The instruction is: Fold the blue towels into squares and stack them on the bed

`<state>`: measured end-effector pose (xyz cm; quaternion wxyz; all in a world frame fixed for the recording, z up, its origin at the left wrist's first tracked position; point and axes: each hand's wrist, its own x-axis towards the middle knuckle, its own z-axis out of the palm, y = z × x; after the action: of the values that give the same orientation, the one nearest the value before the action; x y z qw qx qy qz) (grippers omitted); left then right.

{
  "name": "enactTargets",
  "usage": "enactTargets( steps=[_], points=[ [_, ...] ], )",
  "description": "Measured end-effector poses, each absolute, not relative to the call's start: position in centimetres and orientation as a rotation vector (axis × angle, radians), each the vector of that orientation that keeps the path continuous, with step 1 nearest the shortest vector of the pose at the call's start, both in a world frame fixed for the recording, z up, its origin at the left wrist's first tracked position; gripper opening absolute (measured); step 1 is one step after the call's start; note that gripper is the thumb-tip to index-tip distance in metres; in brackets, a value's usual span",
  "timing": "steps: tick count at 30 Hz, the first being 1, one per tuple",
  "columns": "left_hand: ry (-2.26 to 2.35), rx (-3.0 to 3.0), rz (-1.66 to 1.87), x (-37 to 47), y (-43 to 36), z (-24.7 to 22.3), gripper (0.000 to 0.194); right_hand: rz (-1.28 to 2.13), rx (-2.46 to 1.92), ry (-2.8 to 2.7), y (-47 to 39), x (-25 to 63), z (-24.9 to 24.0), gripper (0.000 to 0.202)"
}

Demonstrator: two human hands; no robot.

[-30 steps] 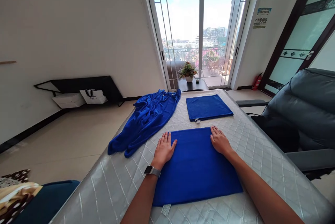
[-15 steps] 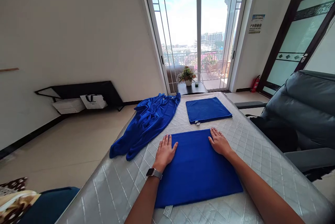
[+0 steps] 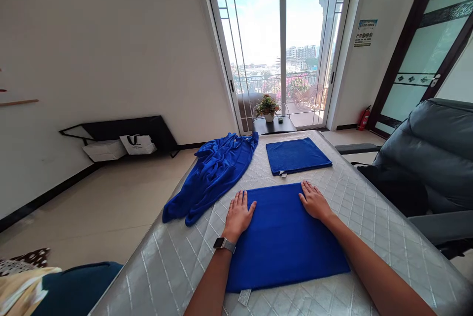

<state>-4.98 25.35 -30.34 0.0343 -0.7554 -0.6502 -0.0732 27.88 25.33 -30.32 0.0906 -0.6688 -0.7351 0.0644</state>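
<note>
A blue folded cloth [image 3: 284, 242] lies flat on the quilted mattress, its white label [image 3: 244, 297] sticking out at the near left. My left hand [image 3: 238, 215], with a watch [image 3: 223, 243] on the wrist, rests flat on its far left corner, fingers stretched forward. On the far right corner lies my right hand [image 3: 315, 201], also flat with thumb out. Just beyond is a second folded blue cloth [image 3: 298, 155] with a small white tag. To the left a crumpled blue cloth [image 3: 218, 173] is spread in loose folds.
The silvery mattress [image 3: 155, 276] fills the foreground. A dark armchair [image 3: 432, 153] stands close on the right. Past the far end is a small table [image 3: 273, 126] with a potted plant [image 3: 268, 105]. A teal seat [image 3: 79, 289] is at lower left.
The whole view has shifted slightly, so everything sits a little further right. Both hands keep the same places on the folded cloth.
</note>
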Motion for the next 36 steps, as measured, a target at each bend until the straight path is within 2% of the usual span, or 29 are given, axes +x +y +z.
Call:
enactTargets(
  steps=[15, 20, 29, 33, 36],
  points=[
    [-2.039, -2.326, -0.186, -4.9, 25.3, -29.8, 0.077, 0.188, -1.990, -2.210, 25.4, 28.0, -30.2, 0.069],
    [-1.927, -2.311, -0.286, -4.2, 24.5, -29.1, 0.073, 0.116, -1.962, -2.209, 24.9, 27.9, -29.5, 0.066],
    [-1.400, -2.803, -0.332, 9.0, 23.0, -28.5, 0.061, 0.238, -1.948, -2.259, 24.9, 27.9, -29.8, 0.068],
    [-1.497, -2.783, -0.339, 14.1, 24.9, -28.3, 0.059, 0.218, -1.947, -2.293, 24.8, 28.1, -29.9, 0.064],
    [-1.645, -2.708, -0.358, 14.9, 25.9, -28.5, 0.063, 0.212, -1.957, -2.283, 24.8, 28.1, -29.8, 0.064]
  ],
)
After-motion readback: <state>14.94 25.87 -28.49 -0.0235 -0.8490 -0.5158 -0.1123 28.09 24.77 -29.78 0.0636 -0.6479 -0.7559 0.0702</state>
